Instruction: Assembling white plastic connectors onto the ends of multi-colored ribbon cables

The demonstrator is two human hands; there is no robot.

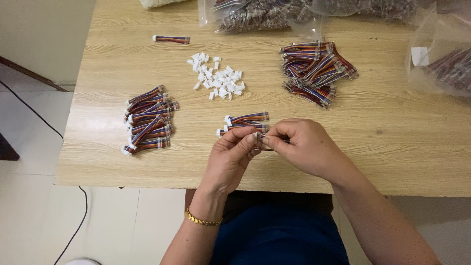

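Over the near edge of the pale wood-grain laminate table [392,147], the left hand [230,159] and the right hand [301,145] meet fingertip to fingertip, both pinched on a short multicoloured ribbon-wire lead with a small white plastic plug [257,138]; most of this lead is hidden between the fingers, so only a sliver of white and a bit of wire show. Just beyond the knuckles, touching nothing but the table, lie a few finished leads with white ends [244,122], flat and roughly parallel to the near edge. Toward the left edge sits a loose stack of the same striped leads with white plugs [148,120], fanned unevenly. Near the middle of the surface is a scatter of small white blocky plastic connector housings [217,77]. To the right of them lies a bristly heap of striped wire leads without plugs [316,72], ends pointing several ways. A single lead [171,39] lies alone toward the far left corner. Along the far edge, crinkled clear plastic bags of more wires [255,14] are cut off by the frame, and another glossy bag [441,61] at the right edge blurs its contents. A gold chain bracelet [202,221] circles the left wrist.
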